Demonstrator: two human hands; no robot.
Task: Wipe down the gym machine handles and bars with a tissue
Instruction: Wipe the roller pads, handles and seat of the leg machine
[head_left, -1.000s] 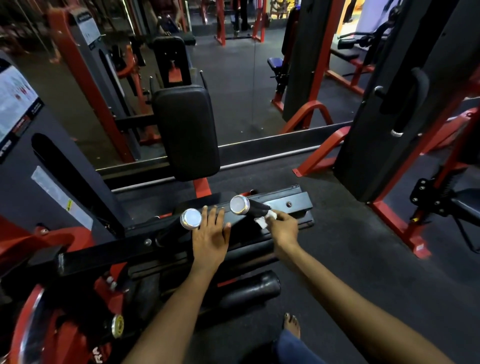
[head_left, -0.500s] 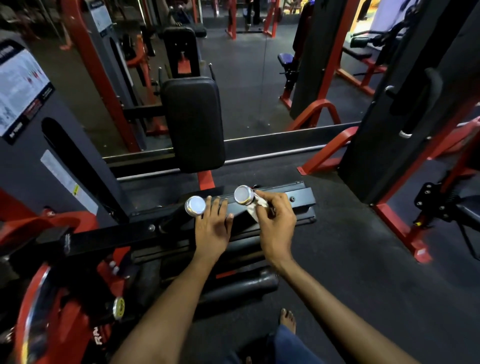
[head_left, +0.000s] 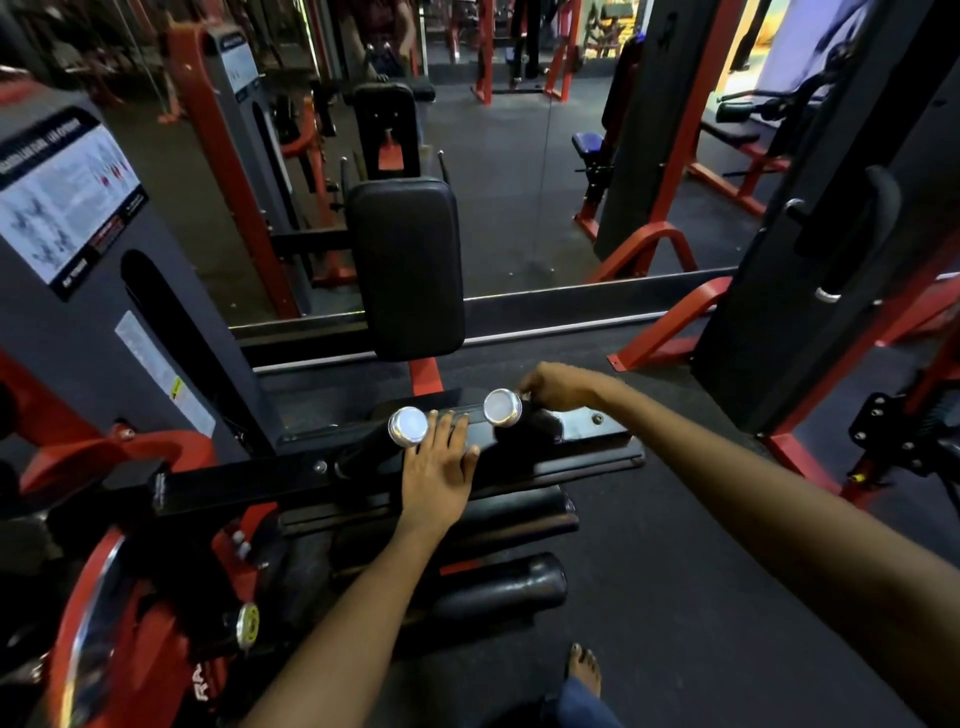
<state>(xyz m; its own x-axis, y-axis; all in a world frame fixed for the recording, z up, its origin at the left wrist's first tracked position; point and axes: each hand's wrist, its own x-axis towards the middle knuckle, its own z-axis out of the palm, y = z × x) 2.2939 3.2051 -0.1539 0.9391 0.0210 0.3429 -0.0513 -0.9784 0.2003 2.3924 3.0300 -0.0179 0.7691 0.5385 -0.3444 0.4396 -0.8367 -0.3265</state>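
A bare foot (head_left: 584, 667) stands on the dark floor (head_left: 675, 545), which is open on the right. The left hand (head_left: 439, 467) lies flat, fingers straight, on the black bar (head_left: 260, 486) beside a shiny-capped handle (head_left: 408, 426). Just past it, the right hand (head_left: 558, 387) curls round the far handle (head_left: 502, 407). The tissue may be tucked under those fingers; I cannot see it.

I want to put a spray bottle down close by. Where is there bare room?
Bare dark rubber floor lies right of the black steel frame bar, before the red machine foot. Crowded: the bar's top, with two chrome-capped handles and both hands.
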